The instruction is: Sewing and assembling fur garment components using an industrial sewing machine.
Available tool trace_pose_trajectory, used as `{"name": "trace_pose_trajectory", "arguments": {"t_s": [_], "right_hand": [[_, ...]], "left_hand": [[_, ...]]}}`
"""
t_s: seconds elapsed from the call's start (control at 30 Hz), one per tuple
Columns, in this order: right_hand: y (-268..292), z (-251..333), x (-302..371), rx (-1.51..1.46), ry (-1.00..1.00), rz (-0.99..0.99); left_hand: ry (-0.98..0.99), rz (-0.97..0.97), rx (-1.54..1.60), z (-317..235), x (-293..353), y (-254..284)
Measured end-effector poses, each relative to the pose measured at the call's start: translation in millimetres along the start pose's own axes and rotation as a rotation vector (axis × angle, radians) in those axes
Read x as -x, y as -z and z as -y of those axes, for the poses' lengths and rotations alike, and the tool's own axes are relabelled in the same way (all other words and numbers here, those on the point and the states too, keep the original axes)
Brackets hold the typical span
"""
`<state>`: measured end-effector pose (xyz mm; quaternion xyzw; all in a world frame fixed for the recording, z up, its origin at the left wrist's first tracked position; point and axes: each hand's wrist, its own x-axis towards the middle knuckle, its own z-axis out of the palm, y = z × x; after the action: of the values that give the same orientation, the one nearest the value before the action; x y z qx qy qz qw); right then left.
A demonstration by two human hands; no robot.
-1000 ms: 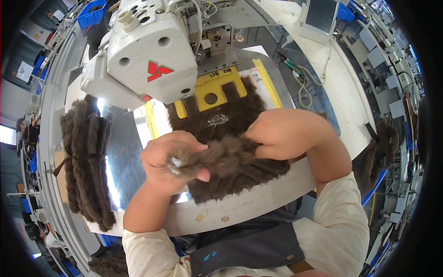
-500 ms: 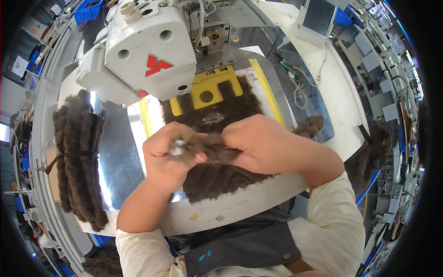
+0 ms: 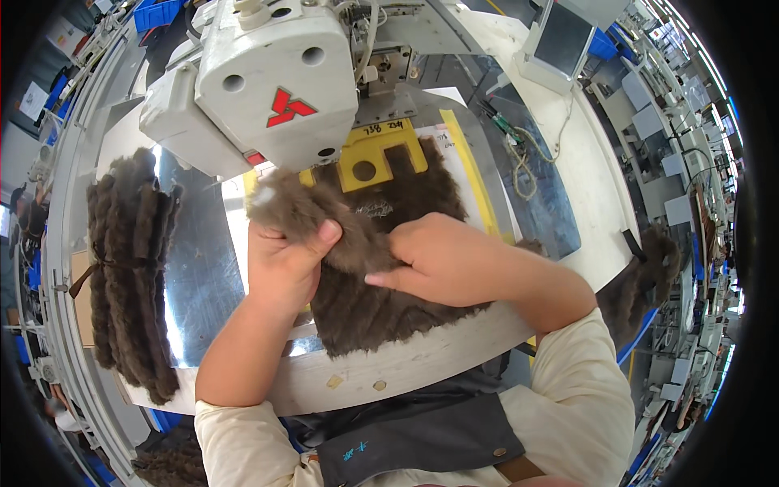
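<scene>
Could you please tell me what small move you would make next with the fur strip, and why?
I would perhaps smooth the fur strip toward its lower end with the right hand: its pile looks ruffled, the left hand grips it near its pale-tipped upper end, and the right hand's fingers are curled against the lower one.

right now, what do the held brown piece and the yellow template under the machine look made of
The held brown piece: soft, matte fur, real or faux unclear; its fuzzy pile shows. The yellow template: probably plastic or painted metal; even colour, clean-cut edges.
</scene>
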<state>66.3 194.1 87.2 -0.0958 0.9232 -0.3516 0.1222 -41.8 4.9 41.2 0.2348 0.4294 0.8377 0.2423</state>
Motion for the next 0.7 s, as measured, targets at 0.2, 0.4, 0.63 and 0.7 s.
{"name": "trace_pose_trajectory", "arguments": {"t_s": [0.2,0.4,0.63,0.7], "right_hand": [[6,0,0,0.028,-0.064,0.2],[40,-1,-21,-0.305,0.0,-0.183],[23,-40,-46,-0.322,-0.022,-0.187],[17,-49,-60,-0.379,-0.12,-0.147]], "left_hand": [[0.004,0.231,-0.534,0,-3,8],[0.078,0.401,-0.688,5,-9,22],[0.457,0.357,-0.868,-1,-26,17],[0.577,0.251,-0.988,6,-23,19]]}}
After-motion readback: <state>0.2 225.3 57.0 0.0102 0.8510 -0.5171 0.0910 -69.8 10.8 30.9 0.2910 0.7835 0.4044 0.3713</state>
